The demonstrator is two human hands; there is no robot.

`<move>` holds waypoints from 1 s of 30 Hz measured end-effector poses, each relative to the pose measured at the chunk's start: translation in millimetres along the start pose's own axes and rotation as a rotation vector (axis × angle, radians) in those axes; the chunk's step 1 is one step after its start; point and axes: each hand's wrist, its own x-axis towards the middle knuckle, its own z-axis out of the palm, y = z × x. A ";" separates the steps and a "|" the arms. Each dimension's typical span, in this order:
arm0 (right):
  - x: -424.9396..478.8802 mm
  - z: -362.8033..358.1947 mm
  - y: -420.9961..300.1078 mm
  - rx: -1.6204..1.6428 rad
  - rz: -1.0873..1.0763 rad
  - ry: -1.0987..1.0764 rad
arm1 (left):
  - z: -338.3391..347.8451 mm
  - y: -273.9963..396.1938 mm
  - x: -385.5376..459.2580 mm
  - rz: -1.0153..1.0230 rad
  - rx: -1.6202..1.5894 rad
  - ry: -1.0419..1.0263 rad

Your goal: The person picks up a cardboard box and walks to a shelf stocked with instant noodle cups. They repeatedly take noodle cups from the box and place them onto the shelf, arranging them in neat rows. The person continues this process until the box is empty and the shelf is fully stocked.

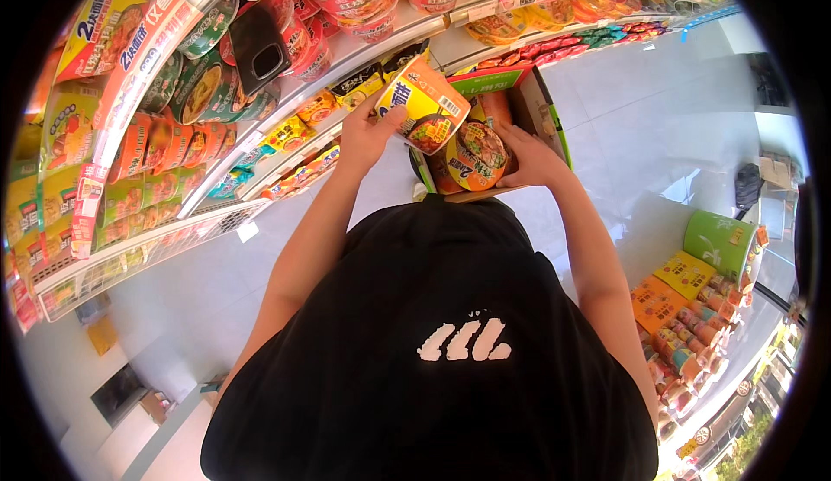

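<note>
An orange and yellow instant noodle cup (423, 106) is gripped by my left hand (373, 127), thumb across its printed side, tilted above the left part of an open cardboard box (544, 108). Inside the box my right hand (529, 156) is around the right side of another noodle cup (477, 156), whose printed lid faces up. Whether that cup is lifted or resting, I cannot tell. More orange packaging shows behind it in the box. The box has green and red edges and stands close in front of my body.
Curved store shelves (337, 56) hold noodle cups and bagged noodles ahead and left. A black smartphone (258, 49) lies among the bowls on the shelf. At the right stand stacked noodle cups (698, 332) and a large green cup-shaped display (720, 242). Pale floor tiles (623, 111) show beyond the box.
</note>
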 end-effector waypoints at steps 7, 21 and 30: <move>38.7 16.9 -17.8 -0.087 -0.054 0.024 | -0.3 42.2 9.4 -0.147 0.047 0.029; 5.7 -27.2 -77.7 0.284 0.494 0.121 | 17.1 36.7 61.0 -0.244 0.068 -0.129; 0.6 -18.5 -98.4 0.121 0.597 0.163 | 31.1 38.4 63.2 0.007 0.339 -0.216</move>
